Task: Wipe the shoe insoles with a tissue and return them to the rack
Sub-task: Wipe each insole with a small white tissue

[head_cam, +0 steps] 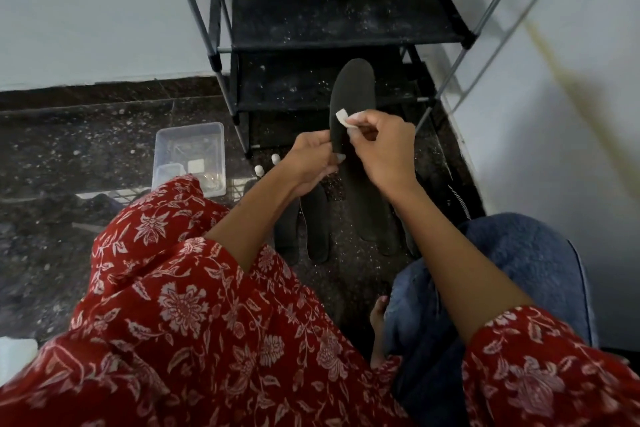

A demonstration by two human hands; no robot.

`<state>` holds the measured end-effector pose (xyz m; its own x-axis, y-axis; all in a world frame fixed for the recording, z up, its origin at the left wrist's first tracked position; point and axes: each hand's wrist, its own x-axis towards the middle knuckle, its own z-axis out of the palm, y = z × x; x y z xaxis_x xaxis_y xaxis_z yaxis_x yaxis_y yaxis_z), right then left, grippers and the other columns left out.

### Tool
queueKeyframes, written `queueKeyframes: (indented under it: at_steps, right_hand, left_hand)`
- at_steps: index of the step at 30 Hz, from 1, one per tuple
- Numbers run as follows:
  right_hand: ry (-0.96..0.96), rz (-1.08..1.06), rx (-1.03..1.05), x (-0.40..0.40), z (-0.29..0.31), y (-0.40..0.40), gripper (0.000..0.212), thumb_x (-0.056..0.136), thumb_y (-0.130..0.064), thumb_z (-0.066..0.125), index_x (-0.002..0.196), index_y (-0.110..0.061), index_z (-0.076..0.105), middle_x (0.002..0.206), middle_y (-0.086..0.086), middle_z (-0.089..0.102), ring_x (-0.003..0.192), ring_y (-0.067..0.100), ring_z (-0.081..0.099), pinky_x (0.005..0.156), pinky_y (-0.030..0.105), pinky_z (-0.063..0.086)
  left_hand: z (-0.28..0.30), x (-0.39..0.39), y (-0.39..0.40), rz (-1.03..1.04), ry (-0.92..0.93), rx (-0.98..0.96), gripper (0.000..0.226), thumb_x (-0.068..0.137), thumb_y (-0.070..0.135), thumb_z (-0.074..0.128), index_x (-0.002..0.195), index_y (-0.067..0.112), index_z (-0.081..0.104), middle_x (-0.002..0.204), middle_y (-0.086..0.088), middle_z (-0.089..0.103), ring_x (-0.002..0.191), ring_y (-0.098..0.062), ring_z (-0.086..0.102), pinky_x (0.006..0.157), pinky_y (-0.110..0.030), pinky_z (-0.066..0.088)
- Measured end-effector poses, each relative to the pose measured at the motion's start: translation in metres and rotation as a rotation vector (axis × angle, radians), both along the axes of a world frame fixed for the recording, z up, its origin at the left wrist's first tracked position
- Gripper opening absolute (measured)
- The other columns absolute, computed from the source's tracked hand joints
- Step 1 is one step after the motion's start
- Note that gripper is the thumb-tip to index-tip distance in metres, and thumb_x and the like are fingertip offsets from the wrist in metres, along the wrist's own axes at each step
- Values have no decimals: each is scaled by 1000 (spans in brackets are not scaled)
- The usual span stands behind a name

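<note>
Pinching tissue [343,117] in right grip [381,146], left grip [311,163] holding insole [353,97], speckled dark floor [86,149], white walls [86,10]

Both hands raised together, left hand [311,163] and right hand [384,152] fingers curled, pinching.

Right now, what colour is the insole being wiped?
Black, or very dark grey, insole; seen in the head view.

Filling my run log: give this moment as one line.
step: wiping | left hand: holds insole | right hand: pinches tissue on insole | rack: no insoles
</note>
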<state>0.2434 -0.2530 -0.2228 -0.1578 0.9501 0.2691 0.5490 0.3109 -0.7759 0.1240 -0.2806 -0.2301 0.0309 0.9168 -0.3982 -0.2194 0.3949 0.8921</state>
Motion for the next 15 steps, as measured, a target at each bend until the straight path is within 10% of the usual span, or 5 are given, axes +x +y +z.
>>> queueKeyframes:
  at_steps: [15]
  right_hand:
    - [-11, 10, 14, -5, -5, -3, 18, 83, -6, 64, 98, -11, 72, 93, -1, 72, 81, 2, 63, 80, 18, 51]
  left_hand:
    - [-3, 0, 0, 6, -51, 5, 36, 87, -19, 42, 115, -3, 58, 99, -9, 66, 92, -15, 64, 82, -26, 54]
